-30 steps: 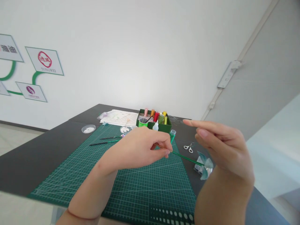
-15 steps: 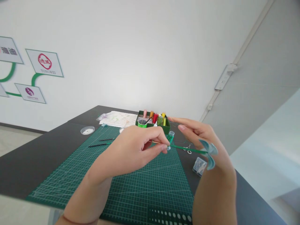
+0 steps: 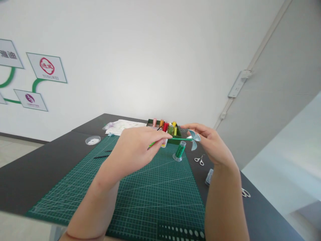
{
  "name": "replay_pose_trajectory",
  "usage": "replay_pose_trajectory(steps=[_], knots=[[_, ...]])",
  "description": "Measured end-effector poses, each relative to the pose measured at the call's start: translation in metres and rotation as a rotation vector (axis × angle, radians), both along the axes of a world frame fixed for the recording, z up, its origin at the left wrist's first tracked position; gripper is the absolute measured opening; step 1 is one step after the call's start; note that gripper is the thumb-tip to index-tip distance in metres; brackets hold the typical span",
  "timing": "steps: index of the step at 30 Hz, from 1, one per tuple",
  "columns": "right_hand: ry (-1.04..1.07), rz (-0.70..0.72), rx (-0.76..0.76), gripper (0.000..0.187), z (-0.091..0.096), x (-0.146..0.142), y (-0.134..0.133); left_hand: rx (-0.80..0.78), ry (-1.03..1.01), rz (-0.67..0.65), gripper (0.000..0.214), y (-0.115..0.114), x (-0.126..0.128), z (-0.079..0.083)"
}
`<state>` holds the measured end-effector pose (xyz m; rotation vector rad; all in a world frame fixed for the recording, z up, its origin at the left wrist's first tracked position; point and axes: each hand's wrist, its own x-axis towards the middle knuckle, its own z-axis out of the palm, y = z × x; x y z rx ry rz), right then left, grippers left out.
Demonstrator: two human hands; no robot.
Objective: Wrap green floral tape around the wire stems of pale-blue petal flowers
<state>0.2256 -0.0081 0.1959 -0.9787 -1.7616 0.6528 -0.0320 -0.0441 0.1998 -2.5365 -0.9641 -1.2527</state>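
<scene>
My left hand (image 3: 140, 147) is closed in a pinch on a thin green stem (image 3: 179, 138), held level above the green cutting mat (image 3: 140, 194). At the stem's right end sits a pale blue petalled flower (image 3: 194, 139). My right hand (image 3: 212, 145) has its fingers curled round that flower head, thumb and fingertips touching the petals. Both hands hover over the far part of the mat, just in front of a dark green box of thread spools (image 3: 167, 129).
A small green tube (image 3: 179, 151) stands upright on the mat below the stem. Small scissors (image 3: 200, 160) and a clear plastic box (image 3: 209, 176) lie right of the mat. A round clear dish (image 3: 92, 140), dark stems (image 3: 101, 156) and white paper sheets (image 3: 124, 126) lie at the left and far side.
Both hands have lifted and moved away from me toward the thread box. The flower has come up from beside the plastic box, and my right hand's fingers have curled onto it.
</scene>
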Motion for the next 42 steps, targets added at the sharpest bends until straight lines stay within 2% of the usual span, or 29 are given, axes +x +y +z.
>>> replay_pose_trajectory(steps=[4, 7, 10, 15, 18, 22, 25, 30, 32, 37, 42], knots=[[0.002, -0.222, 0.214, 0.018, -0.002, 0.006, 0.000, -0.005, 0.003, 0.032, 0.025, 0.004, -0.002, 0.000], [0.032, -0.170, 0.355, 0.014, 0.000, 0.006, -0.012, -0.007, -0.006, 0.049, 0.025, 0.005, -0.004, 0.000], [-0.059, -0.113, 0.422, 0.008, 0.005, 0.001, -0.027, -0.020, -0.003, 0.061, 0.025, 0.006, -0.005, 0.001], [-0.224, -0.326, 0.555, 0.007, 0.008, -0.008, -0.036, -0.042, 0.000, 0.074, 0.025, 0.005, -0.007, 0.001], [-0.275, -0.343, 0.594, 0.008, 0.007, -0.009, -0.034, -0.037, 0.000, 0.065, 0.025, 0.005, -0.007, 0.001], [-0.283, -0.343, 0.609, 0.012, 0.007, -0.006, -0.032, -0.045, 0.034, 0.085, 0.025, 0.006, -0.006, 0.001], [-0.270, -0.283, 0.615, 0.013, 0.006, -0.002, -0.032, -0.065, 0.074, 0.121, 0.026, 0.007, -0.006, 0.002], [-0.024, -0.149, 0.544, 0.014, 0.003, 0.004, -0.037, -0.082, 0.082, 0.147, 0.026, 0.007, -0.008, 0.003], [0.081, -0.125, 0.495, 0.014, 0.003, 0.006, -0.038, -0.085, 0.080, 0.140, 0.026, 0.007, -0.009, 0.003], [0.213, 0.023, 0.256, 0.013, 0.004, 0.010, -0.033, -0.073, 0.086, 0.071, 0.025, 0.008, -0.011, 0.000], [0.335, 0.171, 0.194, 0.018, 0.005, 0.010, -0.027, -0.086, 0.107, 0.004, 0.025, 0.006, -0.010, 0.001]])
